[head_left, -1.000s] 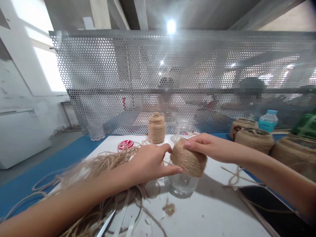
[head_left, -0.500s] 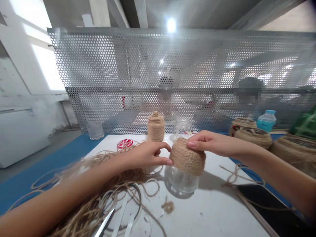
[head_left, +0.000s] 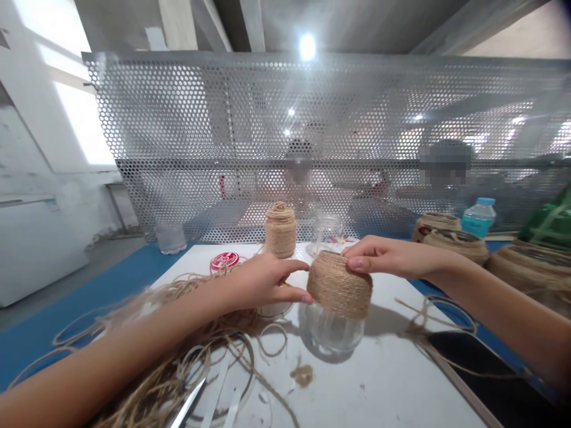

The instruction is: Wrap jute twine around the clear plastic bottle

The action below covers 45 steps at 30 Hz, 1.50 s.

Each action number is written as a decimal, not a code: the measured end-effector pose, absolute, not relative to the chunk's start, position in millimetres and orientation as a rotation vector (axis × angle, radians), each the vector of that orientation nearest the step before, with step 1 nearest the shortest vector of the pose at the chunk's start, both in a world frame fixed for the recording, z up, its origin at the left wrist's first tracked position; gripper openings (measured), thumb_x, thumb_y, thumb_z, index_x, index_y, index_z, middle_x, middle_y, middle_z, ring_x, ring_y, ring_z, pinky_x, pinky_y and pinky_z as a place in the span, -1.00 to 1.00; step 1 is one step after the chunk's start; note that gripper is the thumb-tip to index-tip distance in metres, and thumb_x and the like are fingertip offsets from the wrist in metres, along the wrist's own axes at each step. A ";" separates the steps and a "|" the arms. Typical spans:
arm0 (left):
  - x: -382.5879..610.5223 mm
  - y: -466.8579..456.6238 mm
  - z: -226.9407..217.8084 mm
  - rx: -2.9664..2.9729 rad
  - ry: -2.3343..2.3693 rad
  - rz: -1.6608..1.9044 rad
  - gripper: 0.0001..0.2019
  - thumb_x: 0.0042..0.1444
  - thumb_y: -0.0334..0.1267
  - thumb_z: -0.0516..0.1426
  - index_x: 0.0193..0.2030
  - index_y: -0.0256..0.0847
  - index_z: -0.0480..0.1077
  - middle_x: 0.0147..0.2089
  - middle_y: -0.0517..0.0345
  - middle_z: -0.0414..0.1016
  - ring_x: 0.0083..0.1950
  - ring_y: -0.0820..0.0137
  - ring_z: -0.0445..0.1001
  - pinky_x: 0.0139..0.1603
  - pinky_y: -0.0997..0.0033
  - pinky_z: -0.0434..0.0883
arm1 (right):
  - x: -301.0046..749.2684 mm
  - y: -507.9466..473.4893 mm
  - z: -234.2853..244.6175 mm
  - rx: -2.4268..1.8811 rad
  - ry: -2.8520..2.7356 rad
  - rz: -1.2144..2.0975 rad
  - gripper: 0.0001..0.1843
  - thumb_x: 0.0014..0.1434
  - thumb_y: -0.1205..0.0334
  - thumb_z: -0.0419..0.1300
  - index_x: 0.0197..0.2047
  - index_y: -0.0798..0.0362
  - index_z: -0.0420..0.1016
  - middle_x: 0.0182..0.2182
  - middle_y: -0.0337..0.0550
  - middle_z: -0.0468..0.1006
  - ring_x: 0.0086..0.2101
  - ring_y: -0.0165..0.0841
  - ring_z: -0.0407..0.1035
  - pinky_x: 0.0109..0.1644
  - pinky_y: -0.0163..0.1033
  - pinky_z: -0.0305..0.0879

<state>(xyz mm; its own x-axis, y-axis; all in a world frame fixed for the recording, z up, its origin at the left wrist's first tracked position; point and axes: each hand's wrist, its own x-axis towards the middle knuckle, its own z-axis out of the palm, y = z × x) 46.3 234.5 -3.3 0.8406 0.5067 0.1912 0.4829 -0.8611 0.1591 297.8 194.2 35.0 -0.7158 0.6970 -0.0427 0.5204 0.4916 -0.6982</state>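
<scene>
A glass jar (head_left: 336, 333) stands on the white board in front of me, nearly upright. Jute twine (head_left: 339, 288) is wrapped around its upper part, while the lower part is bare glass. My right hand (head_left: 377, 257) grips the jar at its top right edge, thumb on the twine and fingers curled behind the rim. On the other side, my left hand (head_left: 274, 282) has its thumb and index finger spread apart. Their tips are at the jar's left side, with the thumb tip against the lower edge of the twine.
Loose twine (head_left: 151, 380) is heaped at left, near scissors (head_left: 190, 404) and a red lid (head_left: 224, 260). A twine-covered jar (head_left: 281, 230) and a clear jar (head_left: 327, 232) stand behind. Wrapped jars (head_left: 457, 245), a blue bottle (head_left: 479, 217) and a dark phone-like slab (head_left: 486, 374) are at right.
The wrapped jar has tipped slightly more upright and its base has shifted a little right. My right thumb has slid slightly rightward along the top edge. The left hand keeps nearly the same pose.
</scene>
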 end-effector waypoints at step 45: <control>57.7 218.7 -5.2 2.621 0.939 0.465 -0.49 0.02 0.19 0.00 -0.08 -0.17 0.36 -0.54 0.27 0.27 -0.56 0.51 0.17 -0.56 0.53 0.01 | 287.7 180.1 38.3 -1.248 -2.189 0.999 -0.56 0.12 -0.10 0.01 -0.50 0.12 0.36 -0.57 -0.25 0.26 -0.50 -0.44 0.15 -0.42 -0.30 0.10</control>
<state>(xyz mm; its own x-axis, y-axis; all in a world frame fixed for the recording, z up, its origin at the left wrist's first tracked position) 57.7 218.7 -5.2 0.7313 0.6539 0.1940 0.5505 -0.7338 0.3983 287.7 180.1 38.3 -0.5037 0.8638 0.0138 0.5556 0.3361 -0.7605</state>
